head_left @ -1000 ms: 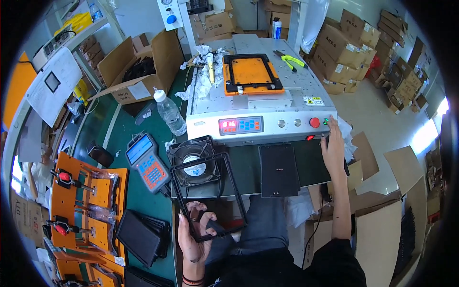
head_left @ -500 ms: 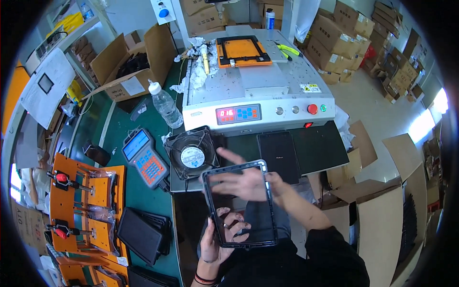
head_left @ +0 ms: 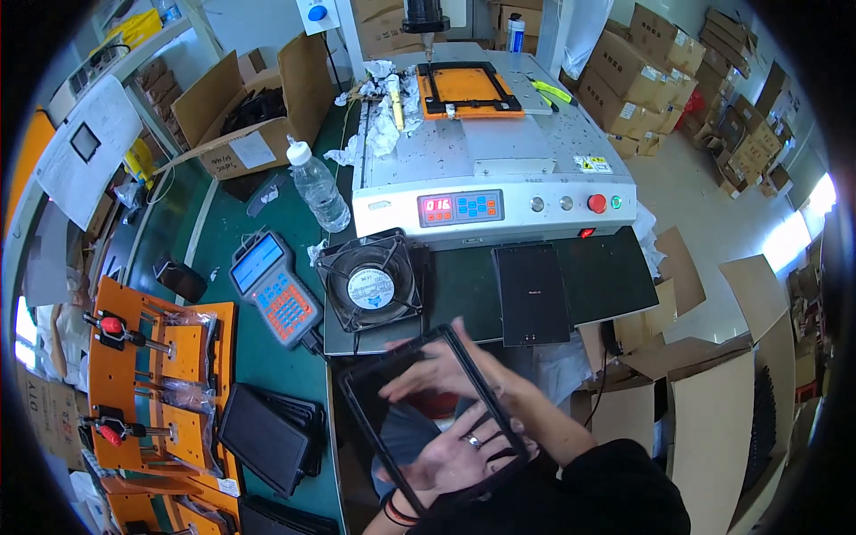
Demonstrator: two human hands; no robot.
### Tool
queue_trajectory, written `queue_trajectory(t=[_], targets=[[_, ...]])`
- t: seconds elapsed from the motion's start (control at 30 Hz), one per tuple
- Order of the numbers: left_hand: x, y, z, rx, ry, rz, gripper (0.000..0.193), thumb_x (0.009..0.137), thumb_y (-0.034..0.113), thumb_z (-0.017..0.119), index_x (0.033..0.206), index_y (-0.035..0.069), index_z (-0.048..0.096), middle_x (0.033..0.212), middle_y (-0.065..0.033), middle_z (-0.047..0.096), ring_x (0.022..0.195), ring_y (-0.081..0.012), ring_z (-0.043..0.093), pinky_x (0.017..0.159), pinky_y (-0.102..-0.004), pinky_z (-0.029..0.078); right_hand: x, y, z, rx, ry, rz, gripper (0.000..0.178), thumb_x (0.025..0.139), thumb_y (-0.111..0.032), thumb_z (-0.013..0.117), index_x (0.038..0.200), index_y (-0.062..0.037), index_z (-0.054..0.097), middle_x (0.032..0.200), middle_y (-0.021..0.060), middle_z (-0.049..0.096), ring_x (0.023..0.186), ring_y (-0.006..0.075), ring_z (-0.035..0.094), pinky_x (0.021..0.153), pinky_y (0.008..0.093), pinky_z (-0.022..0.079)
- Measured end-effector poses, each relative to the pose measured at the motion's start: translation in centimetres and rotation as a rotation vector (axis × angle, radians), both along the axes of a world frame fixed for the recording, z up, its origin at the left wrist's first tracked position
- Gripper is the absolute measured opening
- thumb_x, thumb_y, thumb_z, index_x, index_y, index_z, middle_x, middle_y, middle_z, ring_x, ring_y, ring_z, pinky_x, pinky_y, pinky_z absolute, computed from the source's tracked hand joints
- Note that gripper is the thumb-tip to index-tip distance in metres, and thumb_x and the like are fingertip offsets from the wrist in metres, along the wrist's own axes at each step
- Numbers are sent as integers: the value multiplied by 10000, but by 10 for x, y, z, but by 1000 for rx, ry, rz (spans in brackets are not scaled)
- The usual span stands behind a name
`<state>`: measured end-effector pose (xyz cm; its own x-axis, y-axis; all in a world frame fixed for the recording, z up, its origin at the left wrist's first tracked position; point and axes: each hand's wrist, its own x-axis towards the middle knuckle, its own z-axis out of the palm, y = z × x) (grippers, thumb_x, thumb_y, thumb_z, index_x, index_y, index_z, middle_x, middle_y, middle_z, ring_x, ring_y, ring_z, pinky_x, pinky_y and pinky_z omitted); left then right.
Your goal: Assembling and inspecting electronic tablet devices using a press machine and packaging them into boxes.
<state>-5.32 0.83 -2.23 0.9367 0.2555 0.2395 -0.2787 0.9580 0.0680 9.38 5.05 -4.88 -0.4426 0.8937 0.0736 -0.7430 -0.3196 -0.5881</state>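
- Head view: the black rectangular frame (head_left: 484,390) was held tilted above the person's lap, on the near side of the green bench (head_left: 610,278), with the fan (head_left: 370,285) and the flat black panel (head_left: 533,294) lying beyond it.
- Handling, as judged from appearance: light for its outline, probably moulded plastic; stiff along each bar, yet liable to twist across the open middle. Its smooth surface might have slipped a little, and the slender bars called for gentle pressure.
- Preferred hold: two opposite long bars, or the corners, where the section looked best braced; a pinch at one bar's middle would have risked bending.
- Left hand (head_left: 450,462): palm turned up behind the lower part of the frame, fingers spread toward the right bar and thumb toward the left bar, apparently bearing the frame across its span.
- Right hand (head_left: 437,370): seen through the opening, fingers extended and pointing leftward, gripping nothing visible; contact with the frame could not be told. Its forearm slanted in from the lower right.
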Motion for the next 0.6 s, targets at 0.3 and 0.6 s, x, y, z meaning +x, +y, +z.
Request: queue_trajectory(t=[0.3,0.6], targets=[[-17,38,-10,49,207,411,1351,451,698,675,1335,-71,3,1403,-174,149,1293,-333,168,1009,-607,110,59,-71,26,395,-2553,-633,485,800,-50,449,1280,-88,388,1307,83,398,1208,268,372,1003,406,261],[-9,40,5,221,255,505,1283,472,717,611,1359,-25,53,1420,-145,109,1281,-325,190,1028,-487,178,65,-73,75,140,-1955,-1197,344,847,-5,367,1152,-37,523,1065,178,569,1044,279,530,920,334,367]])
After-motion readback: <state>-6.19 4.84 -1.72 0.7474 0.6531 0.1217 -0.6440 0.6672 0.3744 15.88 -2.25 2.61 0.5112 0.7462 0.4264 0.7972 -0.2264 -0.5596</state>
